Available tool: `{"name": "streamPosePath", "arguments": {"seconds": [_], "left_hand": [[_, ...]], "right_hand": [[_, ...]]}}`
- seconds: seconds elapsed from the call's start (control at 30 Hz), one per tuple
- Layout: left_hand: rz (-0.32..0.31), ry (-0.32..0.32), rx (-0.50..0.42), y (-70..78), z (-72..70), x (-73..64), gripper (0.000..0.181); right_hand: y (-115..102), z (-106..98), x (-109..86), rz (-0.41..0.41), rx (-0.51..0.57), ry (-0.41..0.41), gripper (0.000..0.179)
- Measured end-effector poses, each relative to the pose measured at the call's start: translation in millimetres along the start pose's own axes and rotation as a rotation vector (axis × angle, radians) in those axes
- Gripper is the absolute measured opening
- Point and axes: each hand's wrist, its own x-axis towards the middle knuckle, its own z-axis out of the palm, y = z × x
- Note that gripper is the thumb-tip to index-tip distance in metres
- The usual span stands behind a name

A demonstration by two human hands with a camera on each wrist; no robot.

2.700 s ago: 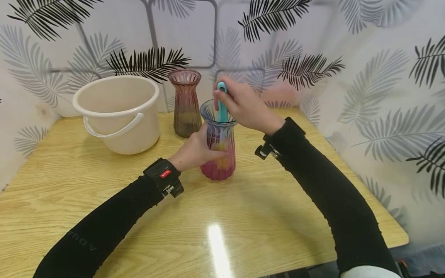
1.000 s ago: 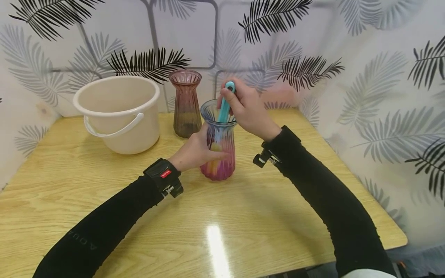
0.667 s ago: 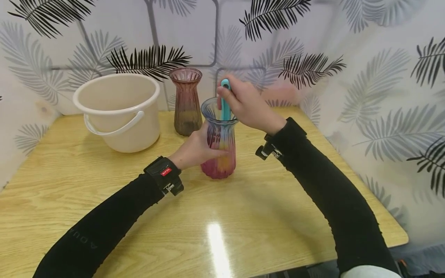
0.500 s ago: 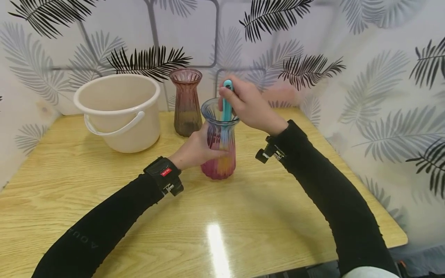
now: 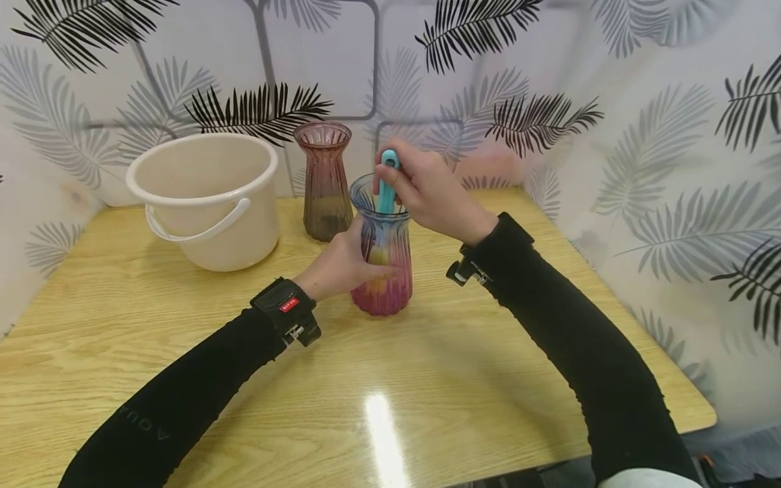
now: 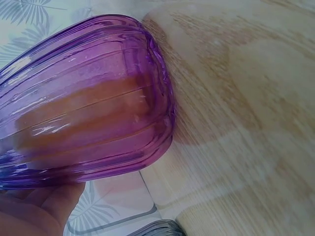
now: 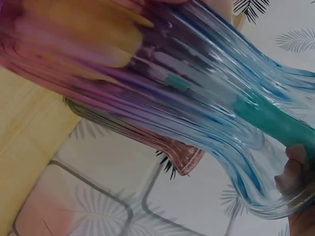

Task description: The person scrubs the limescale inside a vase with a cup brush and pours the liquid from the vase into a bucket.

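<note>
A ribbed glass vase (image 5: 383, 298), blue at the rim and pink toward its base, stands upright on the table. My left hand (image 5: 348, 266) grips it round the middle from the left side. Above the rim, my right hand (image 5: 436, 193) holds the turquoise handle of a sponge bottle brush (image 5: 387, 193), thumb along the handle. The brush's yellow sponge head is down inside the vase, blurred by the glass; the right wrist view shows the sponge (image 7: 88, 34) through the wall. In the left wrist view the vase (image 6: 88, 64) looks purple, its base by the tabletop.
Behind the held vase stands a second ribbed vase (image 5: 326, 183), pink above and greyish below. A cream bucket (image 5: 244, 230) with a white handle is at the back left. Leaf-patterned sheeting (image 5: 659, 169) closes off the back and right of the wooden table (image 5: 244, 420).
The brush handle has swung left and right inside the vase mouth, and now leans further left than half a second ago. My left hand and the vase have stayed in place.
</note>
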Motion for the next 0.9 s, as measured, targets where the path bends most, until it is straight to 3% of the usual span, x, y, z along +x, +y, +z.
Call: {"name": "streamPosePath", "arguments": {"seconds": [0.17,0.3,0.43,0.57,0.73,0.9], "left_hand": [[0.019,-0.009,-0.035,-2.9,0.2,1.2,0.108],[0.022,-0.011,-0.02,-3.6,-0.4,1.8,0.107],[0.017,-0.011,-0.006,-3.1,-1.6,1.4,0.108],[0.013,-0.005,0.009,-1.2,-2.2,0.8,0.109],[0.007,0.006,0.027,-2.2,-0.9,-0.1,0.112],[0.009,0.014,0.014,-2.0,1.3,0.4,0.112]], "right_hand": [[-3,-5,6.8,0.023,-0.035,-0.09,0.016],[-5,-11,8.8,0.129,0.035,-0.125,0.022],[-4,-13,5.5,0.232,0.12,-0.09,0.023],[0,-10,-0.5,0.273,0.168,-0.022,0.021],[2,-3,-3.5,0.244,0.192,0.044,0.017],[0,0,-0.5,0.126,0.099,0.03,0.015]]}}
